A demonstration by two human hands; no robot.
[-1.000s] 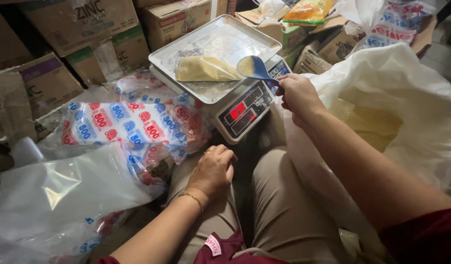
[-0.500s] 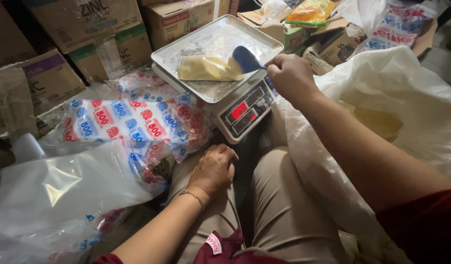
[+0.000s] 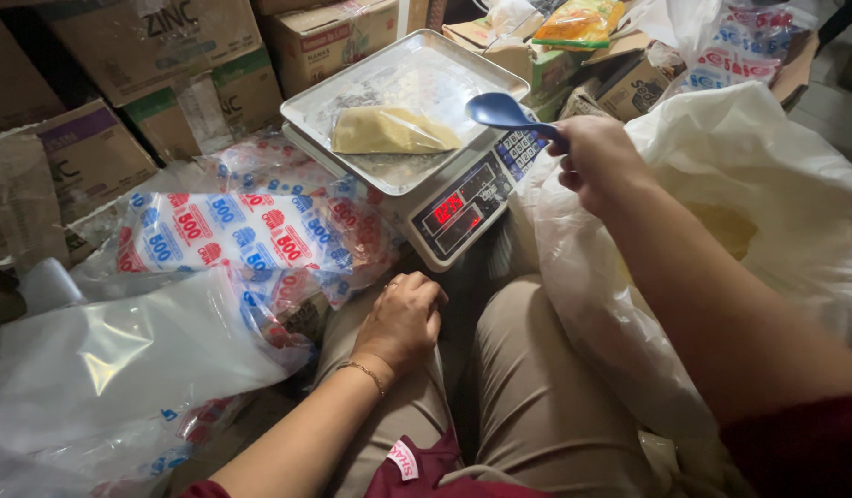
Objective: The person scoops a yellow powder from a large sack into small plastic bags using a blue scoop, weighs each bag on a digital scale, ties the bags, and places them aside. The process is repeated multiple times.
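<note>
Now R hand [image 3: 596, 157] grips blue scoop [image 3: 509, 112] over scale [image 3: 463, 207]; L hand [image 3: 403, 318] clenched on knee.

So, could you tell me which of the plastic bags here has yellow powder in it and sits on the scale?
It is the small clear bag lying flat on the scale's metal tray. The printed bags lie off the scale, beside the left hand.

Blue spoon [image 3: 502, 112], tan powder bag [image 3: 391, 131], red scale display [image 3: 448, 209], red/blue-printed bags [image 3: 241, 231].
</note>
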